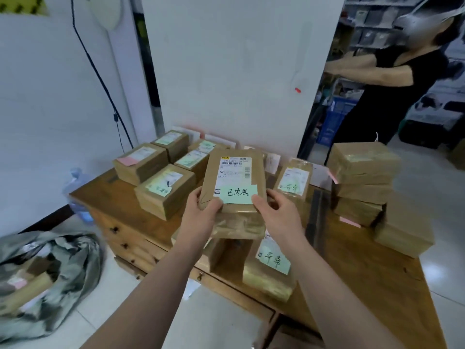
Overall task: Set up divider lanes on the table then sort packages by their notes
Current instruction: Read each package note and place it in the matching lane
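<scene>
Both my hands hold a brown paper package (234, 182) up over the middle of the wooden table (372, 268). It carries a white shipping label and a green handwritten note (238, 194). My left hand (201, 212) grips its lower left corner, thumb on the front. My right hand (279, 212) grips the lower right corner beside the note. Several packages with green notes (163, 190) lie at the table's left. Another green-note package (270, 268) lies below the held one. A dark divider strip (314, 210) lies on the table to the right.
A stack of brown packages (362, 182) stands at the table's right. A grey sack (47, 270) with more parcels lies on the floor at left. A person in black (392, 91) stands behind the white panel, by shelves. A water bottle (78, 192) sits left of the table.
</scene>
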Available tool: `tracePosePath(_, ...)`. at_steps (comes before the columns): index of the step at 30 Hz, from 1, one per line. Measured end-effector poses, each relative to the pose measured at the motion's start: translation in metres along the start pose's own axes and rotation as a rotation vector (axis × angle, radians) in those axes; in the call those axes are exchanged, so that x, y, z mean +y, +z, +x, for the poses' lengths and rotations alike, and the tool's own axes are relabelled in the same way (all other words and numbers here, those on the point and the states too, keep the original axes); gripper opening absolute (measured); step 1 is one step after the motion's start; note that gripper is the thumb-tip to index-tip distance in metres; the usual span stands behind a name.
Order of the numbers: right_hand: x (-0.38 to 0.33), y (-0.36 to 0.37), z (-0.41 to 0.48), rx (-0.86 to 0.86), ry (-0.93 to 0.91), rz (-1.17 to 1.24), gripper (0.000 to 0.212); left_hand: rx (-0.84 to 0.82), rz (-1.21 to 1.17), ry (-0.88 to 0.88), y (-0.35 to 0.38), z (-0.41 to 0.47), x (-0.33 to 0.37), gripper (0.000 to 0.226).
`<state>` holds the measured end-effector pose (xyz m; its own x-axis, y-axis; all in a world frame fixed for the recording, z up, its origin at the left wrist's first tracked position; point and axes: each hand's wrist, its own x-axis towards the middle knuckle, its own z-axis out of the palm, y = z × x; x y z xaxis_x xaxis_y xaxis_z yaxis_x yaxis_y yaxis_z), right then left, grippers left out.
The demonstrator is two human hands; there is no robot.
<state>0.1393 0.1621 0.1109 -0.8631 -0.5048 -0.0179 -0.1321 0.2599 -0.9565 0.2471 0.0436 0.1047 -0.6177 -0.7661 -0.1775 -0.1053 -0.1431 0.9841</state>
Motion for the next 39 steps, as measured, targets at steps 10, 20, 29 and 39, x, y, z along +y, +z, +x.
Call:
tracePosePath(10, -0.001, 0.083, 0.056, 0.090, 0.160, -0.009, 0.041, -0.122, 0.192, -0.023, -0.051, 0.090, 0.018, 0.056)
tracePosePath(20, 0.006, 0.076, 0.154, 0.155, 0.212, 0.011, 0.040, -0.293, 0.274, -0.031, -0.014, 0.199, 0.028, 0.056)
tracePosePath(29, 0.027, 0.093, 0.192, 0.191, 0.285, -0.019, 0.043, -0.380, 0.314, -0.087, -0.011, 0.263, 0.007, 0.066)
tracePosePath(39, 0.038, 0.118, 0.199, 0.255, 0.342, -0.070, 0.039, -0.495, 0.419, -0.081, -0.015, 0.293, -0.010, 0.075)
